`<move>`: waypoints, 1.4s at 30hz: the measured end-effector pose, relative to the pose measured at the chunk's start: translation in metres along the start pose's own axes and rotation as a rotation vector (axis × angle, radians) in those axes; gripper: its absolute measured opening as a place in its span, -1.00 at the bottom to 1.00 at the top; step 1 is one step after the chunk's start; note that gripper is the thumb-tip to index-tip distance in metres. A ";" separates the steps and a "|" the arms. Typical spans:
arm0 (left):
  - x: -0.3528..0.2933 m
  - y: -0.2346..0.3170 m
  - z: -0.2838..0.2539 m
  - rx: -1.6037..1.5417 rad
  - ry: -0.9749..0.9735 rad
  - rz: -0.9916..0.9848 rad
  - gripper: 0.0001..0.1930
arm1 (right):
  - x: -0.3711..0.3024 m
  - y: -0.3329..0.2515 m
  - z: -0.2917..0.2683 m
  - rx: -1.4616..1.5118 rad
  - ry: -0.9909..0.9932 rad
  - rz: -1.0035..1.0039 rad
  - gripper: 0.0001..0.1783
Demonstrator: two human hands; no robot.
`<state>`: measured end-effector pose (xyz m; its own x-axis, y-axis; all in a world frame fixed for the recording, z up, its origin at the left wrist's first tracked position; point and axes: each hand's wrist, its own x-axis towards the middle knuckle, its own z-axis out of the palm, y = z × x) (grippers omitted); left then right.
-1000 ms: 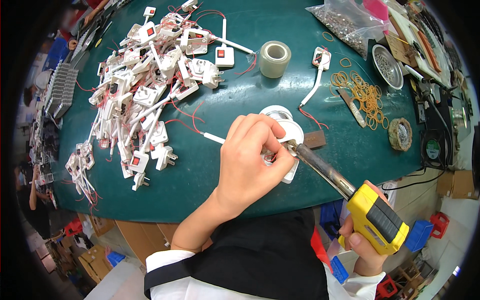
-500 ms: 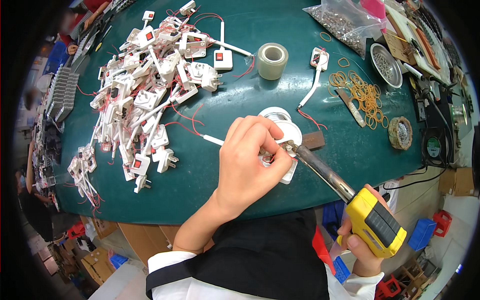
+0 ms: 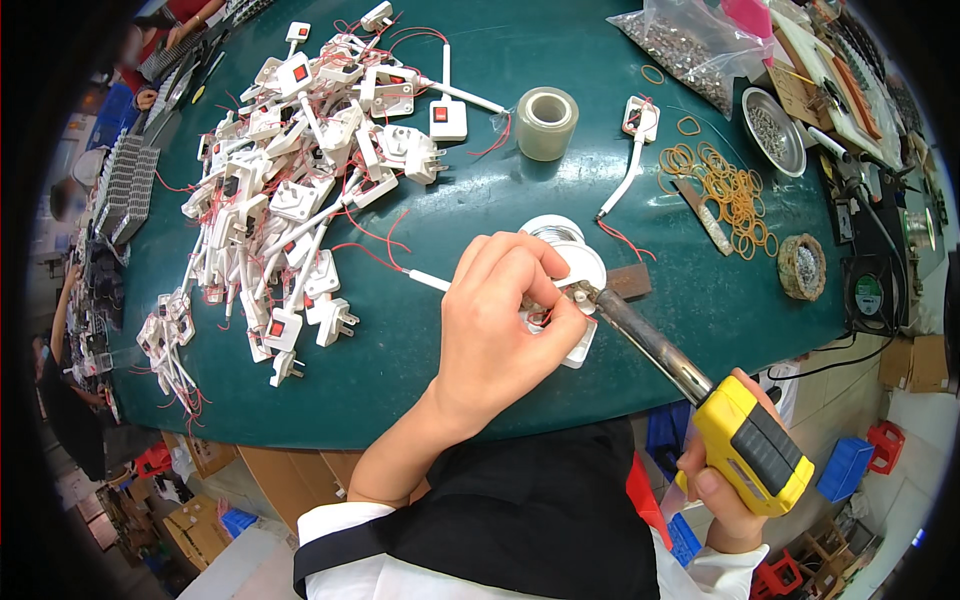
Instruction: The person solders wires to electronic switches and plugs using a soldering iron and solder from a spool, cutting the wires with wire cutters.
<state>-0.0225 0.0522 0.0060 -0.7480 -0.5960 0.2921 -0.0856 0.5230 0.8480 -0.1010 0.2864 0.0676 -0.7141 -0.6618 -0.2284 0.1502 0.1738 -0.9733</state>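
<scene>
My right hand (image 3: 725,490) grips the yellow and black handle of a soldering iron (image 3: 745,440). Its metal barrel slants up to the left, and the tip meets the small metal parts beside my left fingertips. My left hand (image 3: 505,325) is closed in a pinch over a white plug housing (image 3: 580,350), partly hidden beneath it. Red wire shows under the fingers, but what they pinch is hidden. From behind that hand a white cable (image 3: 428,279) with red wire ends sticks out to the left. Just beyond the fingertips stands a white spool of solder wire (image 3: 585,265).
A large heap of white plugs and switches (image 3: 290,180) covers the table's left side. A tape roll (image 3: 547,125), a single wired switch (image 3: 640,120), rubber bands (image 3: 715,190), a brown block (image 3: 628,281), a metal bowl (image 3: 790,150) and a round tub (image 3: 800,268) lie beyond and right.
Both hands hold almost the same pose. The iron's tip has shifted very slightly to the right.
</scene>
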 end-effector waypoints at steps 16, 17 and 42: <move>0.000 -0.001 0.001 0.016 -0.002 0.003 -0.87 | 0.011 -0.003 -0.002 0.093 -0.065 -0.006 -0.26; 0.000 -0.002 0.001 0.018 -0.013 0.004 -0.87 | 0.011 -0.005 -0.002 0.082 -0.061 -0.002 -0.26; 0.001 -0.001 0.003 0.030 -0.011 0.061 -0.86 | 0.008 -0.015 -0.010 0.206 -0.048 0.144 -0.31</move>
<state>-0.0252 0.0524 0.0041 -0.7594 -0.5558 0.3383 -0.0589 0.5765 0.8150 -0.1162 0.2858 0.0802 -0.6424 -0.6758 -0.3615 0.3879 0.1201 -0.9138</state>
